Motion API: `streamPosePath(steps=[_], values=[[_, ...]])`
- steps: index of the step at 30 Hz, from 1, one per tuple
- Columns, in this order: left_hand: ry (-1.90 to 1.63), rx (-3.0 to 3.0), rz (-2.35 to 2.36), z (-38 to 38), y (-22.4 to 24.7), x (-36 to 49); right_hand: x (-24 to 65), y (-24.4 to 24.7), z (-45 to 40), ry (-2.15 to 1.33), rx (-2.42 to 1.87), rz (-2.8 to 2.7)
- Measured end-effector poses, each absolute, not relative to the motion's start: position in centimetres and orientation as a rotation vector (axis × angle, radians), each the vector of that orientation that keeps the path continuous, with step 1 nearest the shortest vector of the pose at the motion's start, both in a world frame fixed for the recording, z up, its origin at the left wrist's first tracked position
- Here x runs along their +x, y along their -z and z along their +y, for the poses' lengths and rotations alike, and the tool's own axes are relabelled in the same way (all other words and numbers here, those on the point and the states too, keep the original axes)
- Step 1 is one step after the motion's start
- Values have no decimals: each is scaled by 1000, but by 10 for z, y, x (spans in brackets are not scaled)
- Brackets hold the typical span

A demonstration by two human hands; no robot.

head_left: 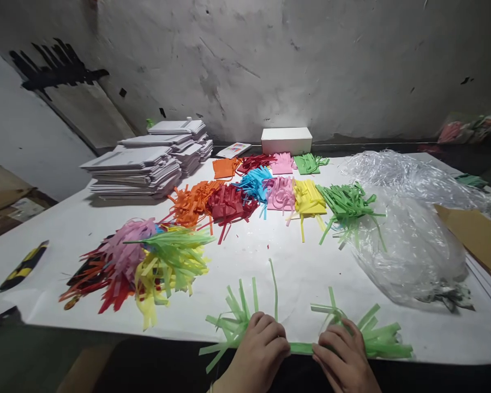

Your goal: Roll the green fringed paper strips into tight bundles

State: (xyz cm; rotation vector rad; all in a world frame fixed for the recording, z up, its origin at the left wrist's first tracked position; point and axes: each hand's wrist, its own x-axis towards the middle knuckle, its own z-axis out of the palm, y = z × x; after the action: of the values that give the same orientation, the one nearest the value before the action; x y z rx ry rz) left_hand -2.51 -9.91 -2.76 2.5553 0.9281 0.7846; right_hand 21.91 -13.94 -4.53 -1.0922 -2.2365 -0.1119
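Note:
A strip of green fringed tissue paper [300,347] lies along the table's front edge, its cut ends fanning out to the left and right. My left hand [264,346] is closed around its left part, fingers curled. Just to the right, my right hand [340,349] grips the same strip, with a narrow flat band showing between both hands. One thin green strand stands up beyond my left hand. To the left lies a loose heap of pink, red, yellow and green tassels [172,259].
Rows of coloured fringe bundles [231,203] sit mid-table. Stacked white packets [133,164] stand back left, a white box [287,141] at the wall. Clear plastic bags [409,245] and brown cardboard [477,237] lie right. A black-and-yellow tool [23,267] rests far left.

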Motion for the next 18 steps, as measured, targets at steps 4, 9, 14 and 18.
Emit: streamPosePath(steps=[4, 9, 14, 18], values=[[-718, 2400, 1014, -103, 19, -24, 219, 55, -142, 121, -1237, -2178], [-542, 2244, 1336, -105, 14, -11, 214, 70, -145, 135, -1461, -2063], [-504, 2298, 1356, -101, 20, -5, 202, 63, -145, 2, -1602, -1856], [-697, 2573, 1118, -102, 36, -10, 190, 56, -144, 34, -1351, -1888]])
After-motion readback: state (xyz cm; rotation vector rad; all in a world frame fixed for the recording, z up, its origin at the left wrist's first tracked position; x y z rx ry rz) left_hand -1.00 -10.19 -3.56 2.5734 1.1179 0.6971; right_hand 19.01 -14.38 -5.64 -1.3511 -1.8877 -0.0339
